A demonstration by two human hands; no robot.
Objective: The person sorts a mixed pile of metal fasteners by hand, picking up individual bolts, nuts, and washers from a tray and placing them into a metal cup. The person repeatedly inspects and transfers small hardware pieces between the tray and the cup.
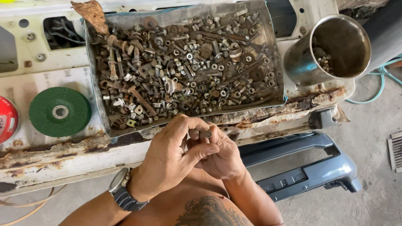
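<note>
- The right hand (220, 157) is pinching a small nut (208, 134) at its fingertips, turning the open end up toward the camera, which is letting the hole be seen straight on
- The left hand (173, 152) is curling over the right from the side, its thumb pressing across the right fingers, apparently steadying the grip on so small a piece; whether it is touching the nut itself I cannot tell
- Both hands are hovering pressed together just in front of the metal tray (100, 109), so the nut is sitting just beside the tray's near edge, close to the heap it resembles
- The tray is holding a jumble of rusty bolts, nuts and washers (184, 67), its raised walls keeping loose pieces from rolling off the rusted white panel (50, 155)
- A steel cup (328, 50) is leaning on its side at the panel's right end, with a few small fasteners lying inside
- A green grinding disc (60, 111) is lying flat to the left of the tray, well apart from the hands
- A wristwatch (122, 190) is sitting on the left wrist
</note>
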